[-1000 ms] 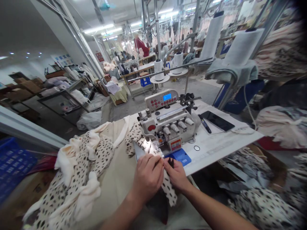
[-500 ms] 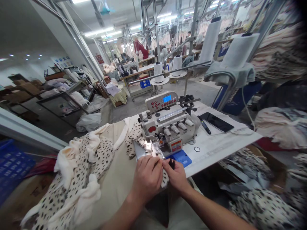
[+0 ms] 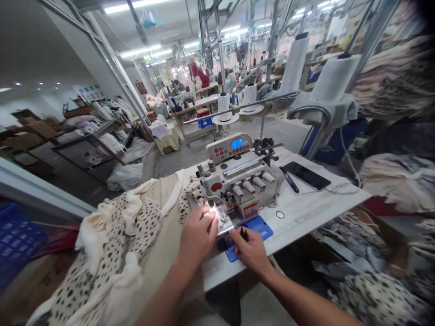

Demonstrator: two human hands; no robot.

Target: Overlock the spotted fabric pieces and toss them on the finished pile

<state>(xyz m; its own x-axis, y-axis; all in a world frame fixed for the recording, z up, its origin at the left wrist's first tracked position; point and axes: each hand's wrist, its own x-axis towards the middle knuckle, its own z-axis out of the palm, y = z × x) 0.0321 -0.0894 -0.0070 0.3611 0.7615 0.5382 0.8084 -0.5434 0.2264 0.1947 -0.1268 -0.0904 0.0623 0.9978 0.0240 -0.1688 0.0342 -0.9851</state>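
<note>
A white sewing machine (image 3: 238, 181) with a lit blue display stands on the white table. My left hand (image 3: 199, 231) is at the machine's lit needle area, its fingers closed on spotted fabric (image 3: 190, 192) that runs back along the machine's left side. My right hand (image 3: 248, 246) is at the machine's front edge, over a blue plate (image 3: 260, 226). Its fingers are curled around a small black tool (image 3: 244, 234), whose tip sticks up; the rest is hidden in the palm.
Spotted garments with white trim (image 3: 115, 240) are heaped on the left. A phone (image 3: 306, 175), a black pen-like tool (image 3: 289, 179) and a black ring (image 3: 280, 214) lie on the right. Thread cones (image 3: 336, 77) stand behind. Fabric scraps (image 3: 377, 290) fill the lower right.
My left hand has moved forward and left to the needle area, with the fabric drawn away from the front edge. My hands are farther apart, and more of the blue plate shows.
</note>
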